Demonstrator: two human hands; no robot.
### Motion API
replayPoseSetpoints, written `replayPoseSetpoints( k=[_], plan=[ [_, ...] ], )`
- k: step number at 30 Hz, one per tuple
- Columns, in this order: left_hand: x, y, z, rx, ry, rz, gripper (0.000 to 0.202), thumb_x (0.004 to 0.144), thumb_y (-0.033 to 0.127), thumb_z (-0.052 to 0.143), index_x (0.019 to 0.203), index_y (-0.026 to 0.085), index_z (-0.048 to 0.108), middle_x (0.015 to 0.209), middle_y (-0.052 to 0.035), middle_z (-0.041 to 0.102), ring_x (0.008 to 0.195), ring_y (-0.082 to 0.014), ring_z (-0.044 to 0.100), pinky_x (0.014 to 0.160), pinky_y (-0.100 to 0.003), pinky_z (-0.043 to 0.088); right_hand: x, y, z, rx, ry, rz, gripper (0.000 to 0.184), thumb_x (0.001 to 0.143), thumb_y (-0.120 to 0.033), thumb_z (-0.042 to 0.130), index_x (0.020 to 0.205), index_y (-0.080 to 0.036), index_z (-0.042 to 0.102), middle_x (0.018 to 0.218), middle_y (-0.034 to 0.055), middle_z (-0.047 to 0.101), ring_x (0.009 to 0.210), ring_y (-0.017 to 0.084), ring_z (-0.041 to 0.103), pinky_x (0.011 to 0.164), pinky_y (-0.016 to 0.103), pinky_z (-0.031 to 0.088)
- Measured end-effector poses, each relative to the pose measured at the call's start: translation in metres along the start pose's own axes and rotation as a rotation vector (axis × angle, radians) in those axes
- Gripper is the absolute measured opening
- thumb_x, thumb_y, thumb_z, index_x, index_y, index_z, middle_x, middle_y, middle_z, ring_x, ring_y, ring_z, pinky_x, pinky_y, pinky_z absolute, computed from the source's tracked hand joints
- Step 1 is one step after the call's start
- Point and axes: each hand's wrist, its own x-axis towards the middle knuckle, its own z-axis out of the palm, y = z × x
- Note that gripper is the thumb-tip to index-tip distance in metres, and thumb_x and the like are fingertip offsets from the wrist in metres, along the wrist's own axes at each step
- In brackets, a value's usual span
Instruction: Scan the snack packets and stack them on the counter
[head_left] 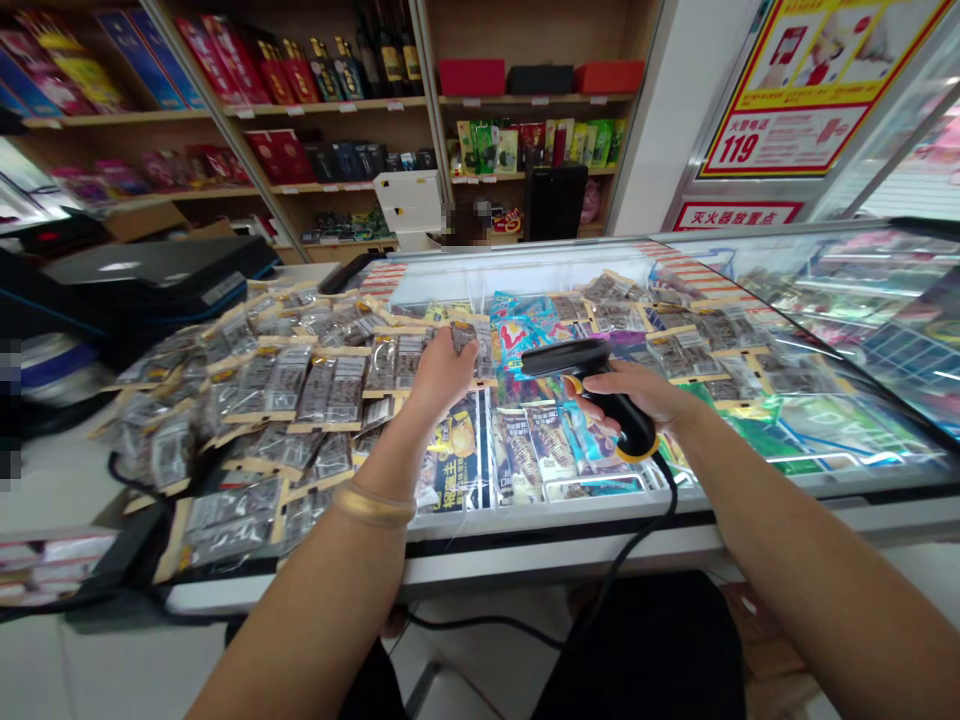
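Observation:
My right hand [637, 393] is wrapped round the grip of a black and yellow barcode scanner [570, 356], whose head points left. A black cable [634, 545] hangs from its handle. My left hand [448, 365], with a gold bangle [373, 505] on the wrist, is closed on the edge of a small clear packet [480, 348] with dark contents. Many similar packets [334, 388] lie in overlapping piles to its left on the glass top of a chest freezer. Through the glass, between and below my hands, show colourful ice cream wrappers [517, 455].
More packets [690, 352] lie on the glass at the right. A flat black device [161, 275] stands at the far left. Behind the freezer rise wooden shelves [330, 107] with bottles and boxes. The freezer's white front edge [562, 555] runs before my knees.

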Motion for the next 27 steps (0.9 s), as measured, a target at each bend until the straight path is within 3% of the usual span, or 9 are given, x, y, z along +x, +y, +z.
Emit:
replayPoseSetpoints(
  k=[12, 20, 27],
  plan=[
    [-0.0037, 0.0045, -0.0013, 0.101, -0.004, -0.048, 0.018, 0.094, 0.033, 0.051, 0.095, 0.017, 0.058, 0.1, -0.0107, 0.07, 0.094, -0.0246, 0.065, 0.08, -0.034, 0.047, 0.0004, -0.0017, 0.0052, -0.059, 0.108, 0.053, 0.04, 0.072, -0.048, 0.083, 0.085, -0.016, 0.063, 0.058, -0.0015, 0.059, 0.039, 0.01, 0.049, 0.04, 0.024, 0.039],
    [-0.0054, 0.0073, -0.003, 0.127, -0.018, -0.072, 0.018, 0.094, 0.033, 0.051, 0.095, 0.017, 0.059, 0.099, -0.0116, 0.071, 0.094, -0.0253, 0.067, 0.08, -0.034, 0.048, -0.0003, -0.0043, 0.0061, -0.056, 0.149, 0.071, 0.045, 0.066, -0.051, 0.087, 0.081, -0.017, 0.062, 0.056, -0.0017, 0.059, 0.04, 0.01, 0.05, 0.042, 0.024, 0.039],
    [-0.0089, 0.0086, 0.0013, 0.067, -0.02, -0.064, 0.016, 0.096, 0.031, 0.052, 0.098, 0.018, 0.06, 0.098, -0.0113, 0.072, 0.096, -0.0254, 0.069, 0.086, -0.035, 0.051, -0.0009, 0.0019, 0.0006, -0.005, 0.174, 0.041, 0.047, 0.067, -0.052, 0.086, 0.088, -0.016, 0.064, 0.057, -0.0024, 0.057, 0.039, 0.011, 0.048, 0.039, 0.024, 0.034]
  ],
)
